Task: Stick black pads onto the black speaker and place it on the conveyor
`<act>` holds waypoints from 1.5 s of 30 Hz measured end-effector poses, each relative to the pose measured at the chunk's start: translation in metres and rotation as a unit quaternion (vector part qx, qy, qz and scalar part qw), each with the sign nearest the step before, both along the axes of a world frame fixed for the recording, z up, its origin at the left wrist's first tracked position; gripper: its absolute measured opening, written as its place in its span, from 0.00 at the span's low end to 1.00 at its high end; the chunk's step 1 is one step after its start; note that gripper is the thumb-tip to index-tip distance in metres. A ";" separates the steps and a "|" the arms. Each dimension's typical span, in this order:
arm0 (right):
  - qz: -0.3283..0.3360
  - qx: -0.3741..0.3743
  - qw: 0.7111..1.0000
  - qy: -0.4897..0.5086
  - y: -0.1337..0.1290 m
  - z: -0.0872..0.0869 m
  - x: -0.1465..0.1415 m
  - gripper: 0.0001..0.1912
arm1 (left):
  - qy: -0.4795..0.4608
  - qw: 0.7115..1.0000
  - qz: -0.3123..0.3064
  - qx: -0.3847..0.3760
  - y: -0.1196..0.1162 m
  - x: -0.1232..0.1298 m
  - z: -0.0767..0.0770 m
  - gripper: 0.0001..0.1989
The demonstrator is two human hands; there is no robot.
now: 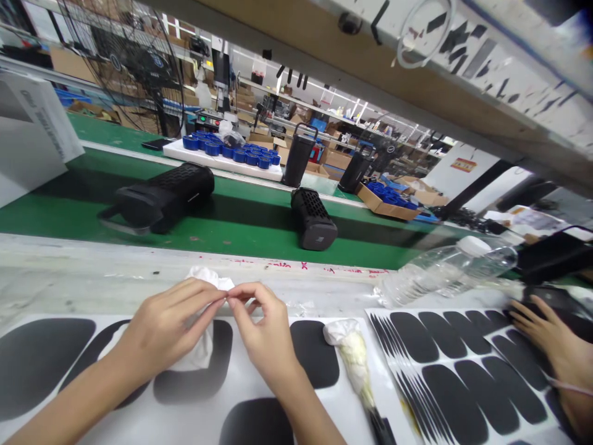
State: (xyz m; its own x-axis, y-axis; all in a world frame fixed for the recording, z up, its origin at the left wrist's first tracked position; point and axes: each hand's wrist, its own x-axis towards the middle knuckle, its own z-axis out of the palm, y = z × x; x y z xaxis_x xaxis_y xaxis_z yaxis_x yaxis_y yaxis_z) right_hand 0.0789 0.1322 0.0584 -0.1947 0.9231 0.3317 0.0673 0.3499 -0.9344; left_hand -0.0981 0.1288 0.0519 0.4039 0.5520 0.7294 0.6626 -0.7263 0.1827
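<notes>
My left hand and my right hand meet in front of me, their fingertips pinching a crumpled white cloth between them. Part of the cloth hangs below my left hand. Under both hands lies a white sheet printed or set with large black rounded pads. To the right of my right hand, a tube wrapped in white tissue lies on that sheet. Its dark nozzle end is cut off by the frame's lower edge.
A co-worker's hand rests at the right on black items beside a second sheet of black pads. A clear plastic bottle lies beyond it. Black speakers stand on a green conveyor belt, with blue rings on a white tray behind.
</notes>
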 end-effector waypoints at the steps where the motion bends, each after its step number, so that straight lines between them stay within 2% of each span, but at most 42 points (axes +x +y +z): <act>1: -0.004 0.021 1.000 -0.023 0.000 -0.001 0.000 0.07 | 0.022 1.000 0.008 0.014 0.001 0.000 -0.001 0.07; 7: -0.009 0.115 0.987 -0.110 0.000 -0.010 0.001 0.11 | 0.121 0.984 0.073 0.106 0.000 0.003 -0.004 0.04; 14: -0.006 0.165 0.977 -0.136 -0.002 -0.010 -0.002 0.12 | 0.142 0.979 0.097 0.113 -0.002 0.007 -0.002 0.10; 18: 0.001 0.143 0.982 -0.124 -0.003 -0.008 -0.002 0.12 | 0.136 0.980 0.103 0.104 -0.002 0.009 -0.002 0.10; 23: 0.005 0.054 0.997 -0.060 -0.003 -0.004 -0.002 0.12 | 0.117 0.983 0.109 0.090 -0.004 0.008 0.001 0.09; 27: 0.017 -0.005 1.000 -0.007 -0.004 0.001 -0.003 0.10 | 0.086 0.982 0.123 0.116 -0.004 0.008 0.007 0.08; 30: 0.014 -0.025 0.999 0.015 -0.004 0.004 -0.002 0.09 | 0.067 0.984 0.117 0.113 -0.004 0.007 0.010 0.03; 32: 0.005 -0.031 0.999 0.022 -0.003 0.004 -0.001 0.08 | 0.066 0.987 0.107 0.104 -0.004 0.006 0.009 0.04; 34: -0.002 -0.033 0.999 0.024 -0.002 0.004 0.000 0.08 | 0.073 0.986 0.103 0.108 -0.005 0.006 0.008 0.07; 39: -0.003 -0.012 1.000 0.006 -0.002 0.003 0.000 0.08 | 0.088 0.984 0.092 0.124 -0.004 0.007 0.006 0.04; 45: -0.013 0.090 0.992 -0.087 -0.003 -0.003 0.000 0.12 | 0.089 0.990 0.077 0.083 -0.003 0.005 0.002 0.05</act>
